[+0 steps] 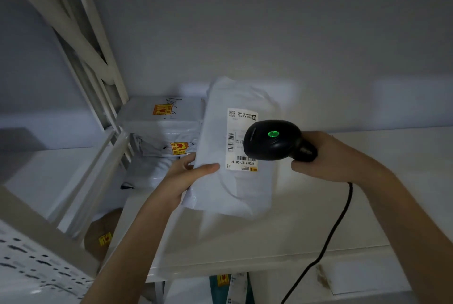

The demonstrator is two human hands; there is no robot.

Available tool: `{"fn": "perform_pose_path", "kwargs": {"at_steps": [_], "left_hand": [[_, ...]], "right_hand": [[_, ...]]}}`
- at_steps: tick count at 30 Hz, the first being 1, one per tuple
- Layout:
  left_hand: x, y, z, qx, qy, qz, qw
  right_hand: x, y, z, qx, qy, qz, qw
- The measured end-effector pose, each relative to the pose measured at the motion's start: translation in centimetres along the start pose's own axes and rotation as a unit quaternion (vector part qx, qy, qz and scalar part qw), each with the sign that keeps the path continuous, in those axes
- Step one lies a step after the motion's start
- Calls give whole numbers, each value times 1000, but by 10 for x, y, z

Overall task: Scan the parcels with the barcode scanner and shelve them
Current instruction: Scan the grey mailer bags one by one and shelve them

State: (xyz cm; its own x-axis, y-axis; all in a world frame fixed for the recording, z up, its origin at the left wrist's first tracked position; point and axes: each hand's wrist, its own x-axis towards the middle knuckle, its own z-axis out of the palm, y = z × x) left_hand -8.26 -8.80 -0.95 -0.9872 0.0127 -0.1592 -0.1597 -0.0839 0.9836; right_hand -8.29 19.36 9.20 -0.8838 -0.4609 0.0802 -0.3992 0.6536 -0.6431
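Observation:
My left hand [188,171] grips the left edge of a white plastic parcel [235,188], holding it tilted above the white shelf [306,220]. A shipping label [239,132] with barcodes faces up on the parcel. My right hand [328,159] is closed around the handle of a black barcode scanner [272,140]. The scanner's head hovers over the label's right side and its green light is on. A black cable [326,240] runs down from the handle.
Grey parcels with orange fragile stickers [161,117] are stacked at the shelf's left end against a white upright frame [98,70]. A brown parcel [103,235] lies on a lower level at left. More packages [232,286] show below the shelf's front edge.

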Motion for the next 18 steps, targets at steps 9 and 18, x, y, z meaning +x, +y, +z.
{"fn": "perform_pose_path", "kwargs": {"at_steps": [9,18], "left_hand": [[-9,-5,-3,-35,-10,-4,999],[-15,-25,-1,-88,-1,-21,996]], "right_hand": [[11,56,39,295,175,196,919],[10,107,135,437,188,369,799]]}}
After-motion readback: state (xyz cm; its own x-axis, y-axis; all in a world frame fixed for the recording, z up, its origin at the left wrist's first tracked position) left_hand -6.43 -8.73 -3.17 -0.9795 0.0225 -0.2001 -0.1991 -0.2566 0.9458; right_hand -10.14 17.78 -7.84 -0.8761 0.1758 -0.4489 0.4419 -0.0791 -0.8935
